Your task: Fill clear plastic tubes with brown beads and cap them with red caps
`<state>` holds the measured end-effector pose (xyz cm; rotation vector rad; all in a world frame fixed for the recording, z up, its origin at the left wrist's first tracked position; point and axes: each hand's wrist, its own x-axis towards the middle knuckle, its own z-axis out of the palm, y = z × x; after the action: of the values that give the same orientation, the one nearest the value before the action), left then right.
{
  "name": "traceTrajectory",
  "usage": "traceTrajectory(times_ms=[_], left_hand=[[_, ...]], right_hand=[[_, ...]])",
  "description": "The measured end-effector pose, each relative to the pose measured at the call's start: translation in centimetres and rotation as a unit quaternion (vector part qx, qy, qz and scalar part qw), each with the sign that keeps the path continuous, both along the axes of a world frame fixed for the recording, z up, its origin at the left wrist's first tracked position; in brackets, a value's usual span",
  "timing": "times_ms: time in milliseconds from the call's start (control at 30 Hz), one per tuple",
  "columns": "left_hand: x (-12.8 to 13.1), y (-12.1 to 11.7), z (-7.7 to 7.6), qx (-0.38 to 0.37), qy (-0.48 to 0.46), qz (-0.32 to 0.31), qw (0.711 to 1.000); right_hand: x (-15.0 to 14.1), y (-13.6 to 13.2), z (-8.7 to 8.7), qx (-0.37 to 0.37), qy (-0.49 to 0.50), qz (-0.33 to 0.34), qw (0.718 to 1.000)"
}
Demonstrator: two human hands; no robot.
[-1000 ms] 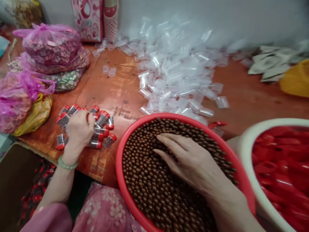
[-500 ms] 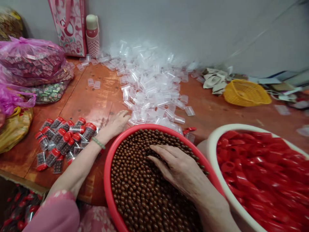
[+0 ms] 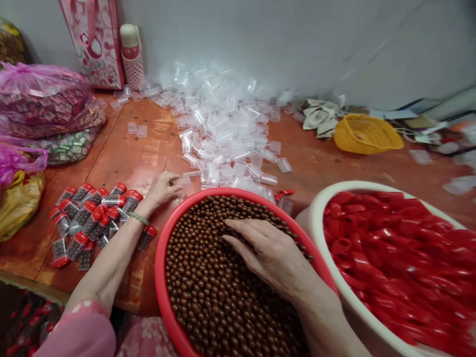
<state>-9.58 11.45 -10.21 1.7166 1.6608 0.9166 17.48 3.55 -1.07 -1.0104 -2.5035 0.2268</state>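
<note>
My right hand (image 3: 266, 255) lies on the round brown balls (image 3: 208, 292) that fill a red-rimmed tub (image 3: 161, 277). Its thumb and forefinger are stretched out with a gap between them; the other fingers are hidden. My left hand (image 3: 163, 188), with a green bangle at the wrist, is beyond the tub's left rim. Its fingers are bent together at the near edge of a heap of clear plastic containers (image 3: 226, 134). What they hold, if anything, I cannot make out. Filled containers with red caps (image 3: 89, 213) lie in a pile left of my forearm.
A white tub (image 3: 322, 218) full of red caps (image 3: 394, 263) stands at the right. Behind it are a yellow basket (image 3: 366, 136) and a crumpled cloth (image 3: 320, 116). Stuffed pink bags (image 3: 44, 99), a patterned bag (image 3: 98, 54) and a flask (image 3: 132, 62) stand at the left.
My left hand has drawn back slightly to the left from the clear containers, its fingers more bent. A filled container now shows right of my left wrist. My right hand stays in the balls.
</note>
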Motion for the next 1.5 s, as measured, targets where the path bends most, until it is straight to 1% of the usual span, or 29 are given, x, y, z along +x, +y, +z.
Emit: traceTrajectory(times_ms=[67,133,167,200,267,333,400,467,533,600,633,700,767,800,833,900,933,967,1033,1100,1133,1167,1233,1300,1367,1433,1500], left_hand=[[-0.6,-1.1,1.1,0.013,-0.034,0.016,0.999],[-0.4,-2.7,2.7,0.032,-0.079,0.01,0.996],[-0.1,-3.6,3.5,0.041,-0.107,0.0,0.993],[0.4,-4.5,4.4,0.055,-0.158,-0.009,0.986],[1.6,-6.3,6.0,0.065,-0.224,-0.036,0.972],[3.0,-7.7,7.4,0.073,-0.242,-0.066,0.965],[4.2,-8.6,8.2,0.09,-0.224,-0.102,0.965],[5.1,-9.2,8.6,0.117,-0.192,-0.126,0.966],[5.8,-9.6,8.8,0.145,-0.161,-0.132,0.967],[6.2,-10.0,9.1,0.165,-0.131,-0.138,0.968],[6.3,-10.1,9.3,0.169,-0.113,-0.141,0.969],[6.2,-10.1,9.7,0.165,-0.077,-0.14,0.973],[5.6,-9.3,9.9,0.146,-0.048,-0.119,0.981],[5.1,-8.6,9.7,0.133,-0.037,-0.107,0.985],[4.5,-7.6,9.3,0.12,-0.025,-0.093,0.988],[3.2,-4.8,7.9,0.1,0.003,-0.065,0.993],[2.5,-3.2,6.8,0.097,0.02,-0.038,0.994],[1.9,-1.5,5.6,0.089,0.042,-0.031,0.995],[1.3,1.6,2.9,0.061,0.08,-0.061,0.993],[1.3,4.0,0.5,0.056,0.093,-0.091,0.99],[1.5,4.7,-0.5,0.056,0.099,-0.112,0.987],[1.9,5.3,-1.4,0.057,0.106,-0.134,0.984],[2.6,5.8,-2.6,0.058,0.119,-0.165,0.977],[3.3,5.9,-3.3,0.061,0.129,-0.167,0.975],[3.7,5.8,-3.6,0.062,0.134,-0.15,0.978],[3.9,5.7,-3.6,0.058,0.133,-0.131,0.981],[3.9,5.7,-3.2,0.053,0.127,-0.117,0.984]], right_hand=[[-0.3,0.0,0.4,-0.03,0.063,-0.005,0.998],[-0.7,0.0,0.6,-0.092,0.139,-0.023,0.986],[-1.0,0.0,0.6,-0.13,0.181,-0.036,0.974],[-1.3,0.0,0.6,-0.169,0.224,-0.048,0.959],[-2.1,0.0,0.5,-0.237,0.303,-0.059,0.921],[-3.0,-0.1,0.2,-0.276,0.355,-0.051,0.892],[-3.7,-0.3,0.0,-0.276,0.374,-0.046,0.884],[-4.1,-0.6,-0.1,-0.254,0.375,-0.047,0.89],[-4.1,-0.9,-0.1,-0.23,0.368,-0.042,0.9],[-3.4,-0.9,0.2,-0.211,0.349,-0.03,0.913],[-2.9,-0.8,0.4,-0.197,0.327,-0.024,0.924],[-1.4,-0.3,1.1,-0.15,0.235,-0.019,0.96],[0.2,0.6,1.8,-0.082,0.074,-0.025,0.994],[1.0,1.0,2.1,-0.047,-0.02,-0.03,0.998],[1.6,1.4,2.3,-0.016,-0.109,-0.034,0.993],[2.2,1.8,2.5,0.031,-0.252,-0.035,0.967],[2.1,1.9,2.5,0.046,-0.3,-0.032,0.952],[1.9,1.8,2.3,0.057,-0.336,-0.027,0.94],[1.1,1.4,2.0,0.072,-0.37,-0.011,0.926],[0.1,0.9,1.6,0.077,-0.37,0.013,0.926],[-0.3,0.8,1.4,0.07,-0.361,0.029,0.929],[-0.5,0.7,1.2,0.053,-0.347,0.045,0.935],[-0.6,0.9,0.8,-0.008,-0.306,0.072,0.949],[-0.3,1.4,0.6,-0.091,-0.258,0.091,0.957],[0.2,2.0,0.3,-0.175,-0.2,0.107,0.958],[0.7,2.3,0.0,-0.251,-0.123,0.121,0.952],[1.1,2.4,-0.3,-0.322,-0.03,0.123,0.938]])
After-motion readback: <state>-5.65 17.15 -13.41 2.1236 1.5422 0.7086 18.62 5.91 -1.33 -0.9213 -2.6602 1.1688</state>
